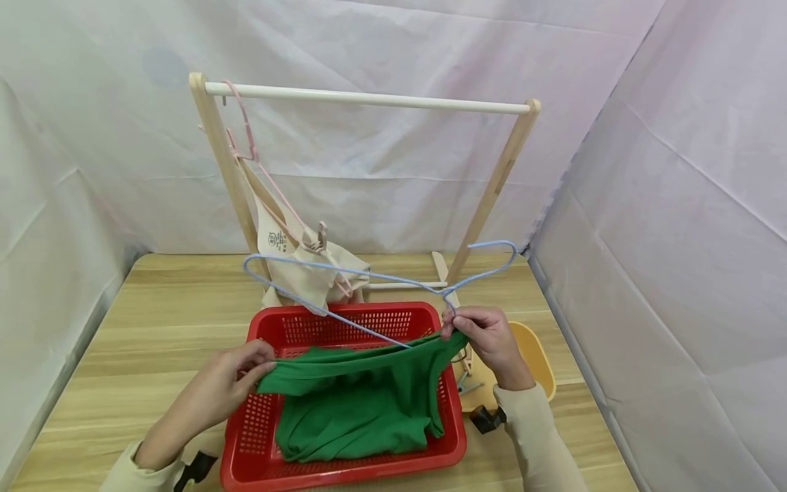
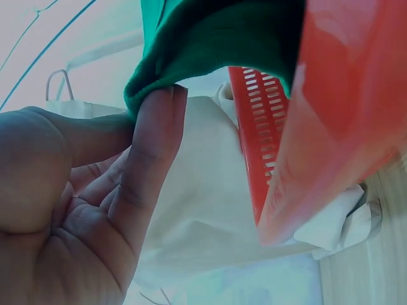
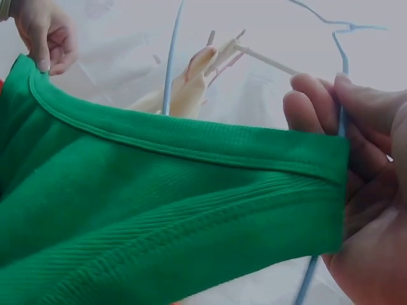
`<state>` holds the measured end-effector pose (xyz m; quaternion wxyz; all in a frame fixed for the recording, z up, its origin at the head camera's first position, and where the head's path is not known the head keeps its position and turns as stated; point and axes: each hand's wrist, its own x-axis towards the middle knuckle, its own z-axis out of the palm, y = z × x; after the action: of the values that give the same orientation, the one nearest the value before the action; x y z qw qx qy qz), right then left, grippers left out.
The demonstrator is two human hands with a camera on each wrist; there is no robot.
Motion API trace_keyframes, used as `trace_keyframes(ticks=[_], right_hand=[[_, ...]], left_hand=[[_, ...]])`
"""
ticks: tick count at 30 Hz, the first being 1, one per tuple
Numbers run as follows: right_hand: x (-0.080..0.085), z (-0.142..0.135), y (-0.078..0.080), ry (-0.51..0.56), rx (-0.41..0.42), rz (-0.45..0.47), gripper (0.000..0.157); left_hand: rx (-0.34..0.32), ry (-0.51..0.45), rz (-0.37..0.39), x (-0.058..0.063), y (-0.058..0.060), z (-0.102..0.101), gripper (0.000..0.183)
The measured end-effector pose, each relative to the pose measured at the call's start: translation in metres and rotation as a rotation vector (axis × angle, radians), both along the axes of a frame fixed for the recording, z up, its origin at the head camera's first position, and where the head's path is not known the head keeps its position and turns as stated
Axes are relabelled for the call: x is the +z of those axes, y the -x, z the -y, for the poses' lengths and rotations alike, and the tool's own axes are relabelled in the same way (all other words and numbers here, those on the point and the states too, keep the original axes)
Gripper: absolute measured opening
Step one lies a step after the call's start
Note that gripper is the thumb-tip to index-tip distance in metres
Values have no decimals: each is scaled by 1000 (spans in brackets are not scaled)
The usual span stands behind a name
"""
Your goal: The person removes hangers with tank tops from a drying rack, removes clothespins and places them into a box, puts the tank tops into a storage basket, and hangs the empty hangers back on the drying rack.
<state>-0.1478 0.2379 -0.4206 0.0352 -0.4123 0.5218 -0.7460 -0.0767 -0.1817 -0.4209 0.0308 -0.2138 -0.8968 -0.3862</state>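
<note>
A green ribbed garment (image 1: 350, 417) is stretched between the two hands, its lower part lying in a red basket (image 1: 369, 474). My left hand (image 1: 224, 379) pinches one end of its bound edge between thumb and fingers. My right hand (image 1: 490, 339) pinches the wire of a light blue hanger (image 3: 344, 58) at the garment's other corner. One end of the hanger goes down through the fabric there; in the head view its hook points right and its other end reaches left above the basket. Another length of wire passes behind the garment's top edge.
A wooden rack with a white rail (image 1: 369, 100) stands behind the basket. On its left side hangs a pink hanger (image 1: 251, 137) with a beige garment (image 1: 313, 277), partly behind the blue wire. To the right sits a yellow tray (image 1: 541, 362) with clips near it.
</note>
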Motion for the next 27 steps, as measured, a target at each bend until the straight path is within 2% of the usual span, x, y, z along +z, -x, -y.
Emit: trace_keyframes(ticks=[4,8,12,23,27], right_hand=[[3,0,0,-49,-33,-40,24],[5,1,2,-53,-7,-84,25],[5,3,3,-35,17,-89,25],[8,23,4,147,76,-51,27],[10,26,4,197,75,-48,28]], left_hand=[[9,8,-7,-2,0,3,20],[23,21,18,-4,0,6,22],[27,29,55,-6,1,8,19],[-6,43,110,-19,3,14,17],[-15,47,132,-21,4,15,15]])
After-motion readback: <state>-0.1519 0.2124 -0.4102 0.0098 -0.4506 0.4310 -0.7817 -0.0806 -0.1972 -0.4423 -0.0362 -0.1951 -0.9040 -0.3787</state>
